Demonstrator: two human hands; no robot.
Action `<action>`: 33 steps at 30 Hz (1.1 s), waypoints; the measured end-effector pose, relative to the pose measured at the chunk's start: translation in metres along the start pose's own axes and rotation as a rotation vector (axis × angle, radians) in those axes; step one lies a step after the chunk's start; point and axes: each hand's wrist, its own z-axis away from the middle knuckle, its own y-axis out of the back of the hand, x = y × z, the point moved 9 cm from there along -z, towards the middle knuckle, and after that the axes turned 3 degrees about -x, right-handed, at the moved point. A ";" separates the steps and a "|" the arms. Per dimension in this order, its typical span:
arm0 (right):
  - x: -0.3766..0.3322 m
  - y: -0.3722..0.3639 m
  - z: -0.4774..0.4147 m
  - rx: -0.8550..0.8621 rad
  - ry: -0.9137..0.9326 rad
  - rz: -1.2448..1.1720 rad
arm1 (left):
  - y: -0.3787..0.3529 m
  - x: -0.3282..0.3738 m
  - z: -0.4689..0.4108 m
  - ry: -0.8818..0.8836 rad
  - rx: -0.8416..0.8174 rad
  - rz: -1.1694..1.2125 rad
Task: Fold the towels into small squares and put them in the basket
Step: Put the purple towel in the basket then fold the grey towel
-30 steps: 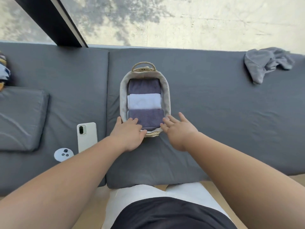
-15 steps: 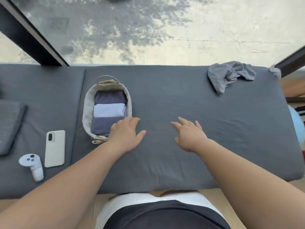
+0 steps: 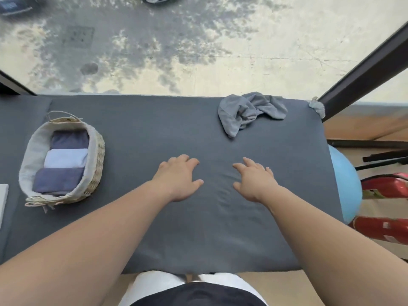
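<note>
A woven basket with a pale lining stands at the left of the dark grey cushion. Inside it lie three folded towels in a row: a dark purple one at the back, a white one in the middle, a dark purple one at the front. A crumpled grey towel lies at the far right of the cushion. My left hand and my right hand hover open over the middle of the cushion, fingers spread, holding nothing.
A window fills the far side beyond the cushion's back edge. A blue ball and red objects stand off the cushion's right end. A white phone's edge shows at the far left.
Both hands left the basket and moved right to the cushion's middle. The view swung right, so the basket now sits at the left and the crumpled towel is nearer.
</note>
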 end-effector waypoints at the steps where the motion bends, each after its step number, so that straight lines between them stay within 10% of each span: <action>1: 0.010 0.006 -0.012 0.010 -0.006 -0.007 | 0.001 0.009 -0.015 -0.004 -0.009 -0.007; 19: 0.131 -0.036 -0.210 -0.138 -0.132 -0.174 | -0.030 0.080 -0.248 -0.074 -0.169 -0.250; 33: 0.140 -0.049 -0.219 -0.140 -0.033 -0.212 | -0.032 0.109 -0.252 -0.045 -0.097 -0.069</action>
